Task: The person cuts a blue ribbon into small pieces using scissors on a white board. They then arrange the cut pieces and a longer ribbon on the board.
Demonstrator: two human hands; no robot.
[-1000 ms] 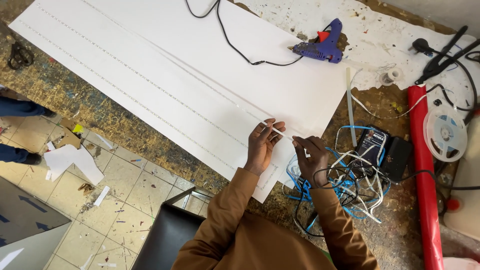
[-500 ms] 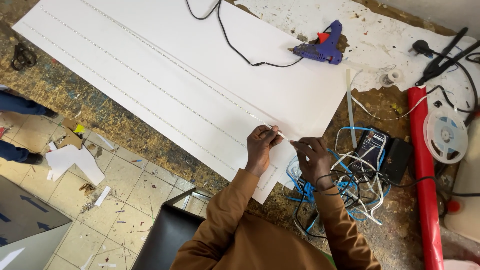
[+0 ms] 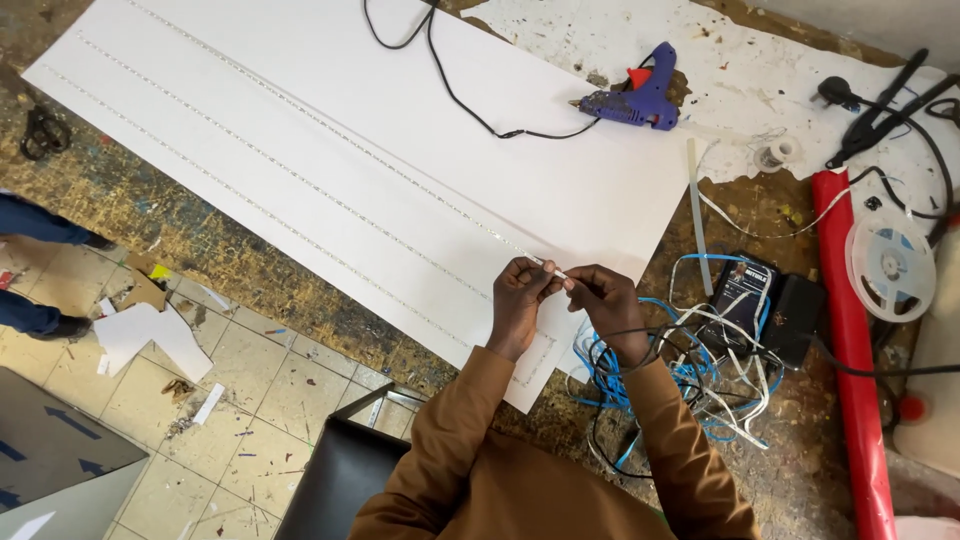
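1. left hand (image 3: 520, 300) and right hand (image 3: 605, 300) pinch a thin white strip (image 3: 553, 270) between them, over the white board's (image 3: 400, 190) near edge.
2. blue glue gun (image 3: 632, 100) lies at the board's far edge.
3. tangled blue wires (image 3: 690, 370) lie just right of the board.

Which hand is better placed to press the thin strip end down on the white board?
Probably the left hand: it holds the strip end directly over the white board. The right hand is past the board's edge, above the cables.

White board (image 3: 330, 150), purple glue gun (image 3: 630, 100), red roll (image 3: 850, 380), brown sleeves (image 3: 450, 440).
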